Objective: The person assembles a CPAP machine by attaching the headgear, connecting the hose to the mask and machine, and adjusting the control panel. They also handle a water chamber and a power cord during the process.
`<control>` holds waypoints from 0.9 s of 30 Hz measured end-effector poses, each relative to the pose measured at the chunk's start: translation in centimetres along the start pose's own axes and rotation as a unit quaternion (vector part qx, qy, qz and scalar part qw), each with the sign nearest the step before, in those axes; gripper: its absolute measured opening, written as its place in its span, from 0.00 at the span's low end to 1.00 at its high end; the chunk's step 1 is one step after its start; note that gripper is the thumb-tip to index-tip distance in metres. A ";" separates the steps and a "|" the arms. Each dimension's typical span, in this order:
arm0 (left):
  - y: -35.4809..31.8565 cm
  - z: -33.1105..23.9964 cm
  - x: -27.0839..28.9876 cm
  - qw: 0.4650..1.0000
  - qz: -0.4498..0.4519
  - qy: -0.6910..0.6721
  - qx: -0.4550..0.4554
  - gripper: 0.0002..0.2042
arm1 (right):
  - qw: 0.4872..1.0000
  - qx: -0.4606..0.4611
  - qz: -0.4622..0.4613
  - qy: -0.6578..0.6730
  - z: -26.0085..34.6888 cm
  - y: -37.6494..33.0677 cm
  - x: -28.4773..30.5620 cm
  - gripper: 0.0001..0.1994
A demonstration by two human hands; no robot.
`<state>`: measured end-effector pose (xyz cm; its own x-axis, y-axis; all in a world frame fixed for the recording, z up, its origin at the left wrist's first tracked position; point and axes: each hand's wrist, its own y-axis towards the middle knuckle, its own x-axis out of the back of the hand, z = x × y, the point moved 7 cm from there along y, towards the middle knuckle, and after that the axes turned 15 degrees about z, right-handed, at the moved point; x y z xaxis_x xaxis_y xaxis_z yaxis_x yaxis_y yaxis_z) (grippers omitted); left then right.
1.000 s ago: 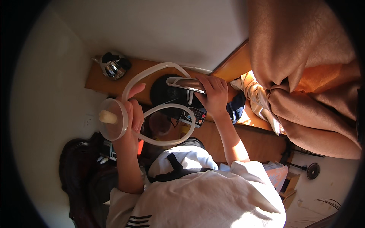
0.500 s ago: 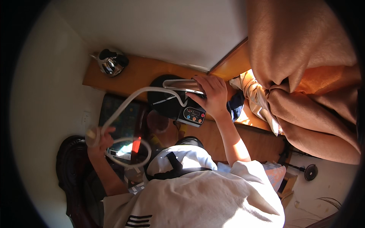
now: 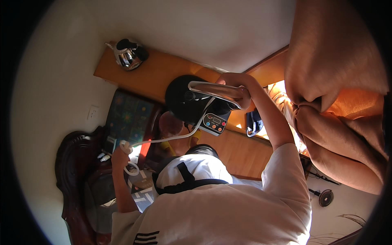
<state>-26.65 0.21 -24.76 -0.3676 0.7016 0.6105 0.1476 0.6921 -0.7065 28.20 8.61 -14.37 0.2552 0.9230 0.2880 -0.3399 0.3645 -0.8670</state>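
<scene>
Left hand (image 3: 120, 157) has dropped lower, pulling the white cord (image 3: 171, 139) straight, fist clamped on it. Right hand (image 3: 237, 83) grips the cooker's metal handle (image 3: 212, 90) near the bench (image 3: 163, 73) edge.

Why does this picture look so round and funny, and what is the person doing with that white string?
The picture comes from a small camera worn on the person's head, looking down. Its lens sees very wide, so straight edges bend and the corners go dark. There is no robot here, only a person in a white shirt using two bare hands. The right hand grips the shiny handle of a black cooker that has a panel with coloured buttons and stands on a wooden shelf. The white string is its power cord. The left hand holds the cord's far end, stretched out to the side. A shiny kettle stands farther back on the shelf, and an orange curtain hangs at the right.
</scene>
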 end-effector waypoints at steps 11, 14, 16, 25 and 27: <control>-3.5 1.8 9.6 0.859 -0.242 -0.443 -0.083 0.09 | 0.963 0.181 -0.133 0.149 -0.1 0.7 0.6 0.13; -5.4 -2.2 12.9 0.806 -0.312 -0.471 -0.178 0.13 | 0.907 0.275 -0.210 0.238 0.6 -2.3 1.9 0.14; -6.7 -4.4 14.9 0.792 -0.372 -0.426 -0.229 0.14 | 0.922 0.260 -0.202 0.205 1.6 -5.5 2.9 0.15; -10.9 -13.5 19.4 0.760 -0.483 -0.352 -0.255 0.14 | 0.955 0.177 -0.221 0.092 0.2 -5.6 1.8 0.17; -10.2 -14.0 19.8 0.747 -0.468 -0.388 -0.269 0.14 | 0.970 0.142 -0.159 0.117 -1.5 -2.0 0.3 0.15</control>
<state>-22.59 9.39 -0.51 -0.9316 -0.2981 0.2079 -0.2373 0.9322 0.2732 30.29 7.99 -13.11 0.5747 0.7172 0.3941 -0.4376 0.6763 -0.5925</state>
